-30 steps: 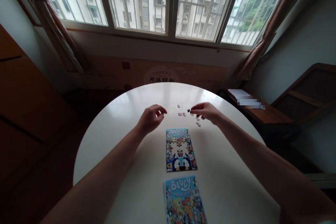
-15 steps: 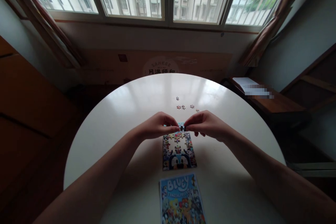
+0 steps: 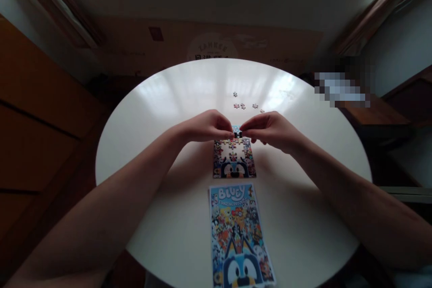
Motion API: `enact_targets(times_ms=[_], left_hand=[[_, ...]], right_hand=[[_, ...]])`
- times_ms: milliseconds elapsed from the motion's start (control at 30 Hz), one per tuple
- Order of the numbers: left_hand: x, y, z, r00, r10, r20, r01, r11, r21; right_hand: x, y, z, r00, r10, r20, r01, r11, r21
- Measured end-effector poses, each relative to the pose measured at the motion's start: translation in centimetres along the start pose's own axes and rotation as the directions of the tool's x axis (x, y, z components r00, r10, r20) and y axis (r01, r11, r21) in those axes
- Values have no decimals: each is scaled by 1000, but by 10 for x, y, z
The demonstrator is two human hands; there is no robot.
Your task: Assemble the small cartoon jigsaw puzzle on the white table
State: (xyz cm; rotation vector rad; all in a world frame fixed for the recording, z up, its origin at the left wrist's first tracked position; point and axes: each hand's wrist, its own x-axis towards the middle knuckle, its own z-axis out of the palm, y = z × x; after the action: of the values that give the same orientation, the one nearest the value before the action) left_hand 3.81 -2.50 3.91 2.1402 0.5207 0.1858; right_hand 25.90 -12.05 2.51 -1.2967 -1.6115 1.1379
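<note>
The bare left hand (image 3: 211, 127) and bare right hand (image 3: 270, 130) grip 1 small dark knobbed jigsaw piece (image 3: 238, 135) between their fingertips. Under and nearer the person than both hands lies a partly filled, multicoloured rectangular jigsaw puzzle (image 3: 234, 170); nearer still, a blue-topped rectangular printed sheet (image 3: 239, 234). Beyond the hands, small loose jigsaw pieces (image 3: 255, 106) dot the round white table (image 3: 162, 99).

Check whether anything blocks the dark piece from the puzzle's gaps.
Nothing visible does: the dark piece, between the left hand and right hand, is just beyond the gaps in the puzzle; the loose pieces lie farther off.
</note>
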Motion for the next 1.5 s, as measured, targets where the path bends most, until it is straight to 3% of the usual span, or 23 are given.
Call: enact_targets(times_ms=[133,233,333,533,767,1033,1500], left_hand=[[0,0,1,1000,-10,-9,9,997,-76],[0,2,1,1000,-25,-12,23,991,-133],[-1,3,1,999,-48,-8,46,987,-155],[-2,5,0,998,-45,46,53,982,-182],[-1,0,-1,990,-38,134,55,991,-120],[-4,2,-4,984,-26,174,36,998,-55],[-2,5,3,985,-28,171,56,985,-163]], right_hand=[[-4,-2,0,980,-195,-27,190,974,-124],[-7,-4,-2,925,-379,-5,357,875,-327],[-9,-6,-5,877,-476,61,452,776,-439],[-10,-6,-5,862,-492,117,486,741,-463],[-10,-6,-6,811,-541,221,577,680,-452],[-12,-5,-3,846,-501,183,524,715,-463],[-13,-5,0,825,-546,144,545,702,-457]])
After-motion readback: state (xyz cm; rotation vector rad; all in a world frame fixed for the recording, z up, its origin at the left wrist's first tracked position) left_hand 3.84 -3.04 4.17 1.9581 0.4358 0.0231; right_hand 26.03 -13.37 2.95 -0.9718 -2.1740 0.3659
